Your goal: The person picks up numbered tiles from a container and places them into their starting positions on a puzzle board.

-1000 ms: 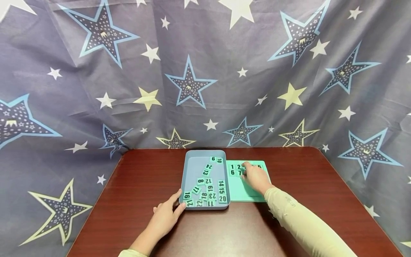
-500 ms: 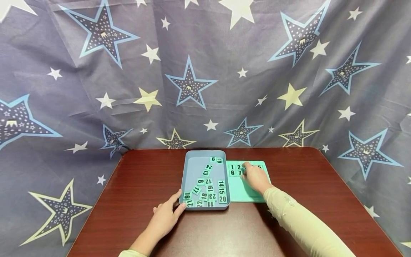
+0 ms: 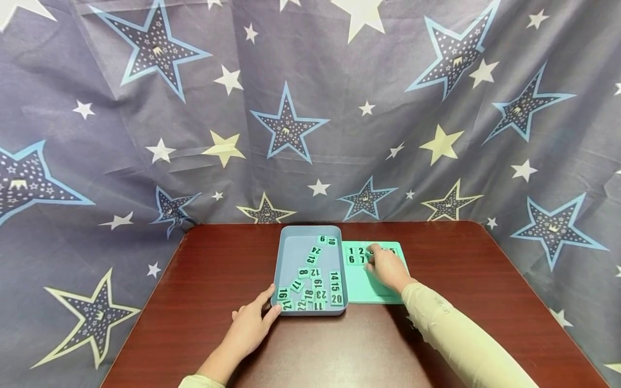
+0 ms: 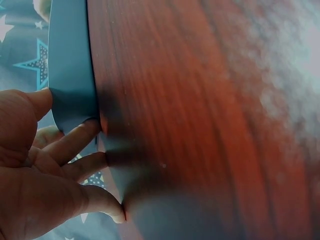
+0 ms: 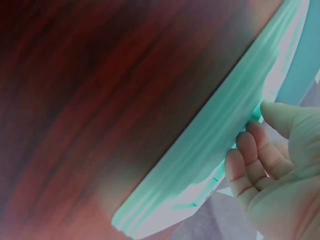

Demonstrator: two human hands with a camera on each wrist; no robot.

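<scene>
My left hand (image 3: pixel 249 323) holds the near left corner of a blue-grey tray (image 3: pixel 293 250), its thumb at the rim and its fingers along the outer wall. In that tray lie many loose green number tiles (image 3: pixel 336 298), turned various ways. Against the tray's right side lies a mint-green board (image 3: pixel 368 288), with tiles set along its far part. Over those tiles my right hand (image 3: pixel 389 268) pinches a small green tile (image 5: pixel 256 113) between thumb and fingertips, close beside the 7. The hand hides some tiles in the upper row.
A reddish-brown wooden table (image 3: pixel 204 275) carries everything. Behind its far edge hangs a grey curtain (image 3: pixel 310 108) printed with stars. The tray wall (image 4: pixel 72 55) stands upright above the tabletop in the left wrist view.
My right thumb and fingers shift very slightly over the board. The left hand, tray and loose tiles keep their places.
</scene>
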